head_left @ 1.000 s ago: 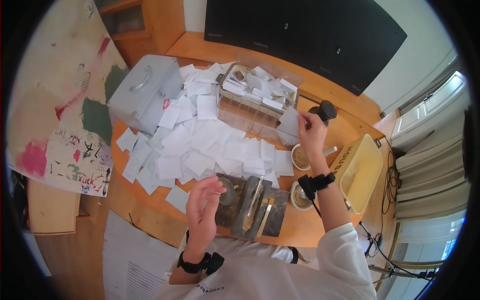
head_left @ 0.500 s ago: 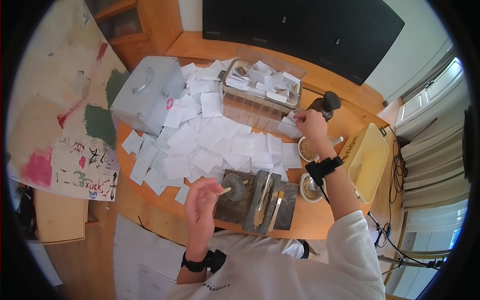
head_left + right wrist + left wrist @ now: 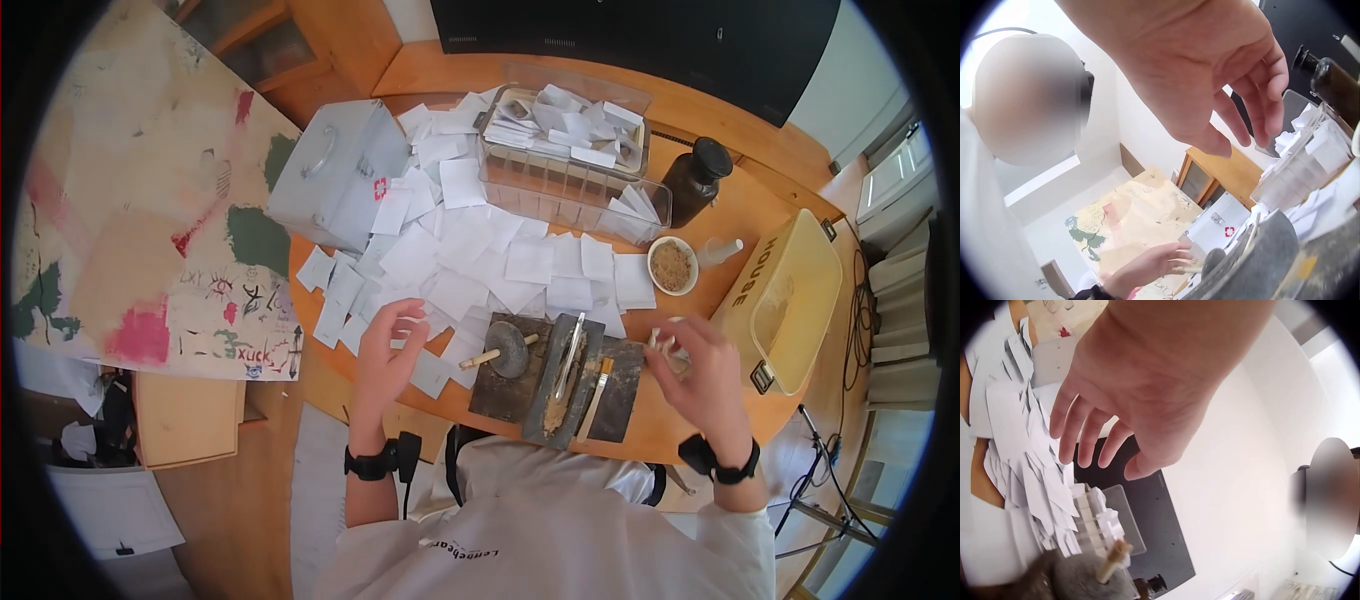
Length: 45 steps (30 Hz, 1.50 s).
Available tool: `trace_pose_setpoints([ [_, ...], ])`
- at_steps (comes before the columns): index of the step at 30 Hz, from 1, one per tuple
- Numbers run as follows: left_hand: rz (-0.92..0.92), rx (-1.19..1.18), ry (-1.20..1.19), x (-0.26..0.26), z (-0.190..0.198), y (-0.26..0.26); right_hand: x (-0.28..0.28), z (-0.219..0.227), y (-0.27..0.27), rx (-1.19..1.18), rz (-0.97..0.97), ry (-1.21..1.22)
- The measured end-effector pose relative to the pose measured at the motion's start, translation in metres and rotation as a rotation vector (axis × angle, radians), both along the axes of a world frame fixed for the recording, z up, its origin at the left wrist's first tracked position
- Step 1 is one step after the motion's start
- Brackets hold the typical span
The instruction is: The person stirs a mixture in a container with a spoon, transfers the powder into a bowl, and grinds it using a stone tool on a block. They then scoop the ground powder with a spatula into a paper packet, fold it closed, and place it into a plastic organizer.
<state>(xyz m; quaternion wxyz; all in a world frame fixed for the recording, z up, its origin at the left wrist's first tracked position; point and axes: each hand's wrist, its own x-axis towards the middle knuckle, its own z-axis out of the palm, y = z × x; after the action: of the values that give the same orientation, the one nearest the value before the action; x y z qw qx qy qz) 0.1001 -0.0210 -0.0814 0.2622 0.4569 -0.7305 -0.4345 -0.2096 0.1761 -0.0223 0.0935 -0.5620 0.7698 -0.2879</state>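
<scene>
My right hand (image 3: 700,375) is over a white bowl (image 3: 678,334) at the board's right, its loosely bent fingers hiding most of it. In the right wrist view nothing shows between those fingers. Raised over the paper slips (image 3: 440,260), my left hand (image 3: 390,350) has its fingers relaxed and holds nothing. Closest to it is a round stone roller (image 3: 508,350) with a wooden handle (image 3: 482,358). On the dark board (image 3: 625,380) stands a stone trough (image 3: 543,410) with brown powder in it. A slim metal tool (image 3: 570,355) lies along it, and a brush (image 3: 596,400) lies beside.
A clear divided box (image 3: 545,200) holds many folded papers, with slips in its front right corner. Around it stand a dark bottle (image 3: 695,185), a bowl of brown grains (image 3: 672,266) and a yellow "HOUSE" tin (image 3: 785,300). A silver case (image 3: 340,175) stands at left.
My right hand has let go of a paper slip at the clear box's front right corner and come back toward me, over the nearer bowl. The left hand stays raised. The head view has shifted.
</scene>
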Motion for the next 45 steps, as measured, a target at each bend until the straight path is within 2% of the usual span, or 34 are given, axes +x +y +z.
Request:
trace_pose_setpoints([
  [4, -0.01, -0.039, -0.183, -0.006, -0.012, -0.032, 0.014, -0.019, 0.064, 0.045, -0.028, -0.166],
  [6, -0.051, -0.144, -0.285, -0.02, -0.017, -0.042, 0.019, -0.026, 0.082, 0.083, -0.059, -0.222],
  [10, -0.183, -0.28, -0.281, -0.055, -0.034, -0.064, 0.026, -0.044, 0.101, 0.069, -0.192, -0.211],
  [12, -0.292, -0.573, -0.441, -0.07, -0.044, -0.078, 0.03, -0.054, 0.102, 0.058, -0.214, -0.175],
  [17, -0.266, -0.449, -0.479, -0.088, -0.067, -0.094, 0.043, -0.056, 0.095, 0.024, -0.124, -0.287],
  [20, -0.221, -0.441, -0.501, -0.088, -0.079, -0.099, 0.04, -0.059, 0.09, 0.004, -0.072, -0.242],
  [22, -0.196, -0.458, -0.518, -0.089, -0.076, -0.1, 0.034, -0.062, 0.087, -0.013, -0.067, -0.226],
  [24, -0.176, -0.306, -0.439, -0.087, -0.066, -0.097, 0.029, -0.064, 0.087, -0.019, -0.05, -0.216],
  [25, -0.17, -0.303, -0.441, -0.086, -0.061, -0.094, 0.027, -0.065, 0.086, -0.024, -0.049, -0.199],
  [29, -0.195, -0.339, -0.227, -0.08, -0.022, -0.076, 0.026, -0.062, 0.078, -0.031, -0.053, -0.175],
  [33, -0.252, -0.41, -0.02, -0.073, 0.038, -0.038, 0.028, -0.06, 0.071, -0.025, -0.01, -0.192],
  [34, -0.248, -0.404, -0.021, -0.071, 0.053, -0.024, 0.029, -0.059, 0.069, -0.047, -0.001, -0.217],
  [36, -0.301, -0.541, -0.104, -0.07, 0.073, 0.007, 0.033, -0.056, 0.065, -0.058, 0.009, -0.243],
  [37, -0.298, -0.532, -0.103, -0.07, 0.074, 0.023, 0.035, -0.053, 0.061, -0.107, 0.023, -0.293],
  [39, -0.496, -0.534, -0.104, -0.074, 0.072, 0.053, 0.037, -0.042, 0.053, -0.149, 0.038, -0.338],
  [40, -0.492, -0.529, -0.098, -0.078, 0.07, 0.066, 0.037, -0.033, 0.049, -0.22, 0.101, -0.346],
  [42, -0.654, -0.386, -0.044, -0.089, 0.064, 0.089, 0.039, -0.026, 0.049, -0.332, 0.18, -0.373],
  [45, -0.647, -0.369, -0.041, -0.102, 0.05, 0.108, 0.038, -0.018, 0.051, -0.348, 0.168, -0.386],
])
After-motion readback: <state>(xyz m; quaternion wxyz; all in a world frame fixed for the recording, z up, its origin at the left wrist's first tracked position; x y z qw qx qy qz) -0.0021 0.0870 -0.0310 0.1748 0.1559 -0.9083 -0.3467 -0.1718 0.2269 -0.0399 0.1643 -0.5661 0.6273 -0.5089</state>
